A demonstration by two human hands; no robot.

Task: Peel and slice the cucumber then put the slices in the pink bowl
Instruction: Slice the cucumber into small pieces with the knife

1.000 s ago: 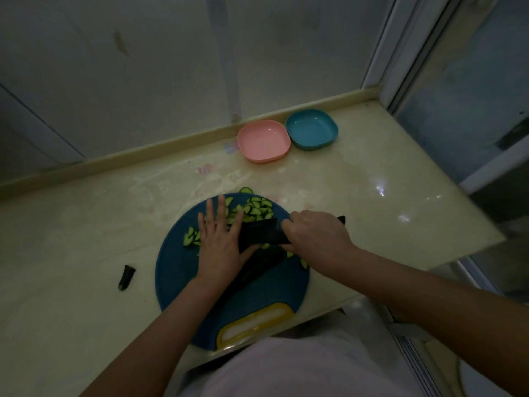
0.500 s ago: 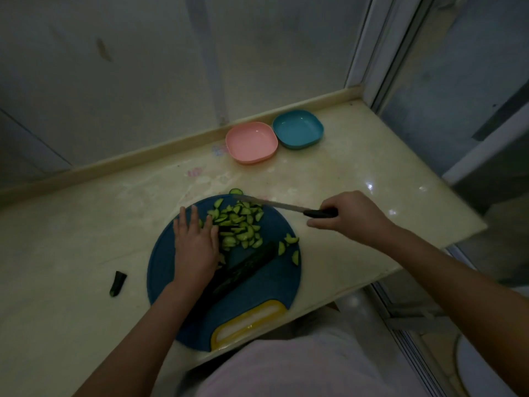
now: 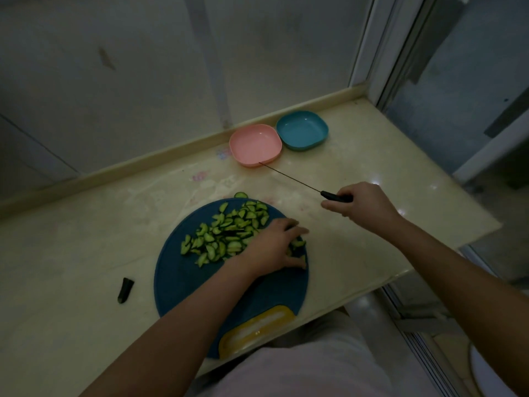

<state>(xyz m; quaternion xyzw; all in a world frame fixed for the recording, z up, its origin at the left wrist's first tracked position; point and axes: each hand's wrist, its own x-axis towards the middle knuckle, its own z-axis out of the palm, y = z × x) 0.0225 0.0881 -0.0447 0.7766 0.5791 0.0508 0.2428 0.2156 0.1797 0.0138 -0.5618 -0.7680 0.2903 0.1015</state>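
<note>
Cucumber slices [image 3: 220, 236] lie heaped on the far half of the cutting board [image 3: 183, 282]. The left hand [image 3: 272, 247] rests on their right edge with its fingers loosely extended, hiding the pieces beneath. The right hand [image 3: 363, 204] grips the handle of the knife [image 3: 297, 180]. The blade's long axis points far-left, and its tip appears at the near rim of the pink bowl [image 3: 254, 144].

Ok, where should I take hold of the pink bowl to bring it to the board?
I'd pinch the pink bowl by its near-left rim, coming from the left: the blue bowl touches its right side, the wall ledge sits close behind, and the knife in the right hand points at its front edge.
</note>
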